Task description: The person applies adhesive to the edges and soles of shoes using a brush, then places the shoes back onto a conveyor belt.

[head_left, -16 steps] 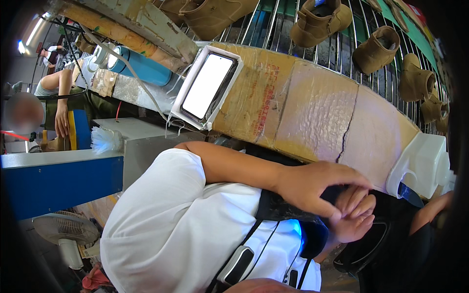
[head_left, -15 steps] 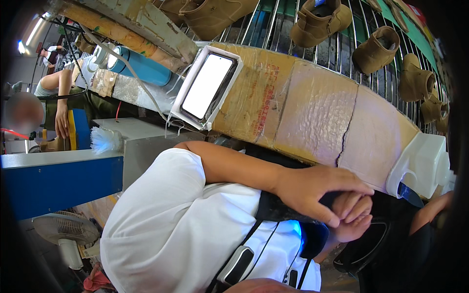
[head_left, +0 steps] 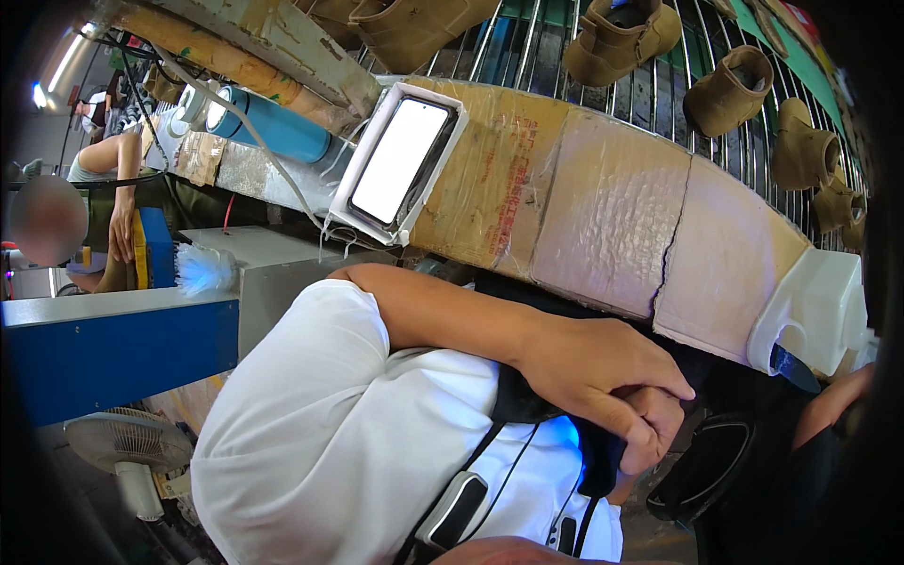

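My left hand (head_left: pixel 603 372) lies over my right hand (head_left: pixel 654 419) in front of my body, its thumb and fingers bent around it. The fingers of my right hand are curled in; whether anything is inside them is hidden. Both hands are close to a black item with a blue glow (head_left: pixel 574 438) at my white shirt (head_left: pixel 320 424). Beyond them is a bench edge covered with taped brown cardboard (head_left: pixel 603 207). On its left part, a phone with a bright white screen (head_left: pixel 400 165) lies in a white open box (head_left: pixel 452 141).
Brown shoes (head_left: pixel 617 42) stand on a metal-bar rack (head_left: pixel 527 56) behind the cardboard. A cut white plastic jug (head_left: pixel 819 306) sits at the right end. Left are a blue bottle (head_left: pixel 273 127), a white brush (head_left: pixel 202 270), a fan (head_left: pixel 127 443) and another person's hand (head_left: pixel 122 231).
My hands have drawn slightly left, and my left fingers have closed further over my right hand. At the far left, the other person's hand has shifted a little.
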### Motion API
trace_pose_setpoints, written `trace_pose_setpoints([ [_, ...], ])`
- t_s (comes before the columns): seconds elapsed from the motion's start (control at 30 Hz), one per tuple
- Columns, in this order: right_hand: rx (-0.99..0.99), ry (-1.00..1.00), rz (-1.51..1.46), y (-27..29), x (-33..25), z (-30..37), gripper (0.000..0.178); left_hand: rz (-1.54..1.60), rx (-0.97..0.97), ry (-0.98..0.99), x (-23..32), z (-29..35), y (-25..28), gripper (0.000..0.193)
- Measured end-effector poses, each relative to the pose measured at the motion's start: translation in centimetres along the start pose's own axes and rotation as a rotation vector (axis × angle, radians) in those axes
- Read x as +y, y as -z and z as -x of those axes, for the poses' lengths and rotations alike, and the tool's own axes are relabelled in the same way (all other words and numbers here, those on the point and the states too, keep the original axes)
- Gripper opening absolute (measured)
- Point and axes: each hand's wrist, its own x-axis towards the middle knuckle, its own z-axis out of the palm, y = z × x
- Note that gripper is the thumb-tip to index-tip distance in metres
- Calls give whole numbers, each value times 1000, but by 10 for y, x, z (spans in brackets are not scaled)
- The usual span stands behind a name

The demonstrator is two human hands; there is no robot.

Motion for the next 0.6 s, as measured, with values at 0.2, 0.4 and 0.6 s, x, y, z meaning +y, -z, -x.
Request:
trace_pose_setpoints([
  [0.2, -167, 164, -357, 17, 13, -4, 45, 23, 150, -3, 5, 11, 2, 41],
  [0.4, -180, -9, -528, 22, 16, 3, 50, -354, 259, -112, -3, 14, -6, 31],
  [0.6, -205, -30, -685, 20, 19, 6, 48, -705, 142, -206, 11, 6, 0, 20],
])
